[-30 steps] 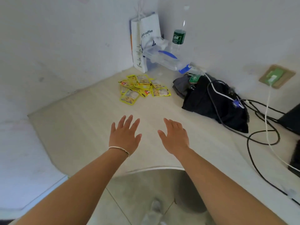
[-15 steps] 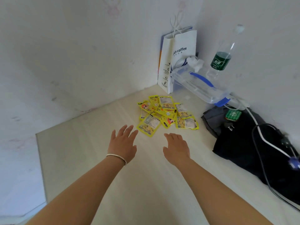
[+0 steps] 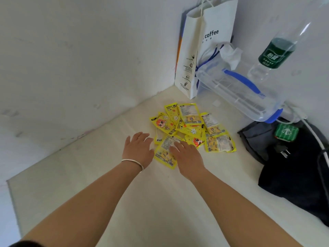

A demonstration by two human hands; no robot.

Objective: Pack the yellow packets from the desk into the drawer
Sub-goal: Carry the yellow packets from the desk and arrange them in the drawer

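Several yellow packets (image 3: 191, 127) lie in a loose overlapping pile on the pale desk (image 3: 151, 202), near the back corner. My left hand (image 3: 138, 148), a thin bracelet on its wrist, is stretched out flat at the pile's left edge with straight fingers. My right hand (image 3: 188, 157) is flat too, its fingertips over the nearest packet (image 3: 164, 154); whether they touch it I cannot tell. Neither hand holds anything. No drawer is in view.
A white paper bag (image 3: 201, 50) stands in the corner. Beside it lie a clear plastic box with blue handle (image 3: 236, 90) and a water bottle (image 3: 274, 52). Dark clothing (image 3: 293, 168) with a green pack and a white cable fills the right side.
Both hands have moved forward across the desk to the pile. The view has come closer, so the desk's front edge and the floor no longer show.
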